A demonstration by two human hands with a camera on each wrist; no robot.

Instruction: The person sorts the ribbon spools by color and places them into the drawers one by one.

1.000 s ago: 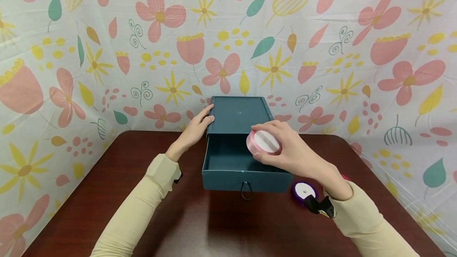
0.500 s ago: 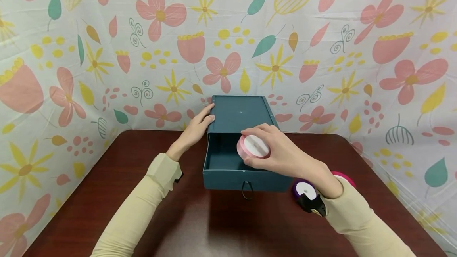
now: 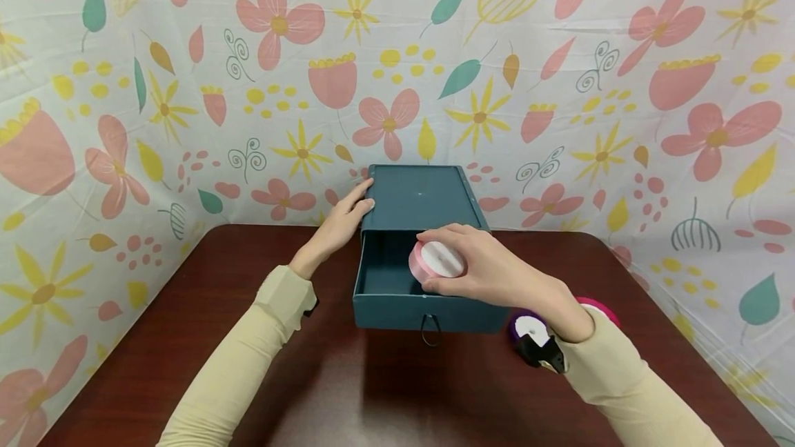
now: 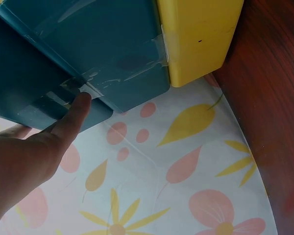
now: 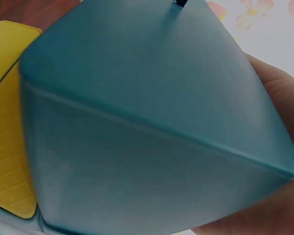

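Observation:
A teal box [image 3: 416, 192] stands at the back of the table with its drawer [image 3: 397, 313] pulled out toward me. My left hand [image 3: 335, 230] rests against the box's left side, its fingers stretched along the wall; the left wrist view shows a fingertip [image 4: 83, 100] on a taped seam. With thumb and fingers my right hand [image 3: 497, 264] grips a pink ribbon roll [image 3: 437, 261] with a white face, tilted over the drawer's right part. In the right wrist view the drawer's teal outside [image 5: 137, 122] hides the roll and most of the hand.
Right of the drawer lie a purple roll [image 3: 528, 325] with a white face and a pink-red roll [image 3: 602, 309], both partly covered by the right arm. A yellow section [image 4: 201, 44] adjoins the teal one. Floral cloth [image 3: 397, 54] hangs behind the dark wooden table [image 3: 298, 378].
The right hand has carried the pink ribbon roll left and slightly down over the drawer. More of the pink-red roll shows beside the right arm. The left hand stays put on the box.

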